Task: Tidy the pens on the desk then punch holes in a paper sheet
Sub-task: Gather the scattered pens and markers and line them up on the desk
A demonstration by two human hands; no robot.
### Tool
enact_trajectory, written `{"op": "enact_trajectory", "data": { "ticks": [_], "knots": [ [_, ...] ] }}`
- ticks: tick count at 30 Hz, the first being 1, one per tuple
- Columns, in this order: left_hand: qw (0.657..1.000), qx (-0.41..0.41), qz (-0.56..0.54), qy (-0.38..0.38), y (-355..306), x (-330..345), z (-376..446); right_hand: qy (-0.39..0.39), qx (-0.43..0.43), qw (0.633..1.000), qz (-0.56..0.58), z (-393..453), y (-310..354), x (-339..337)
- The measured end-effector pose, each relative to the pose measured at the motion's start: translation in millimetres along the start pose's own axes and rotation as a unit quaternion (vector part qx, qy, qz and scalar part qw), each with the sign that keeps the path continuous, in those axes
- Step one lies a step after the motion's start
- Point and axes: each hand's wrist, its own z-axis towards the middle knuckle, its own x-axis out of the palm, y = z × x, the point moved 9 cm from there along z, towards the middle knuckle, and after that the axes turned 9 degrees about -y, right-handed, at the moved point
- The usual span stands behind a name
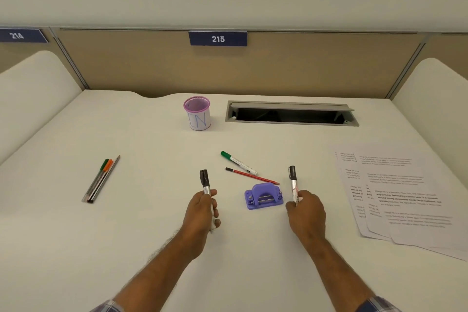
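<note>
A person sits at a white desk [76, 248], both forearms reaching forward, with a purple hole punch [263, 196] lying between the two hands. The left hand [202, 210], just left of the punch, has its fingers curled around a black-capped marker [208, 196] held cap-up. The right hand [305, 210], just right of the punch, grips a second black-capped marker [293, 185] the same way. Just behind the punch lie a green-capped marker [238, 161] and a red pencil [252, 176], loose on the desk. Well to the left of the punch, three or four thin pens [101, 180] lie side by side. Far behind the punch, slightly left, stands a pen cup [197, 114] with a pink rim; nothing shows above its rim. To the right of the punch a loose stack of printed sheets [405, 200] lies flat. Tidying seems barely begun: two markers are in hand, the other pens remain on the desk, and no sheet is in the punch.
</note>
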Motion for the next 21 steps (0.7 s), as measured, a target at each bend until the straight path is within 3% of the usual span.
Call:
{"op": "enact_trajectory", "data": {
  "ticks": [5, 10, 15, 21],
  "knots": [
    [0.997, -0.046, -0.055, -0.005, 1, 21, -15, 0.045, -0.113, 0.983, 0.136, -24, 45, 2],
    [0.998, 0.012, 0.020, 0.063, -12, 41, -20, 0.139, -0.129, 0.947, 0.257, -64, 92, 18],
    [0.989, 0.085, 0.107, 0.058, -27, 27, -14, 0.163, -0.132, 0.943, 0.259, -83, 114, 40],
    [0.995, 0.045, 0.067, 0.059, -35, -6, 9, 0.202, -0.207, 0.934, 0.211, -91, 148, 56]
  ]
}}
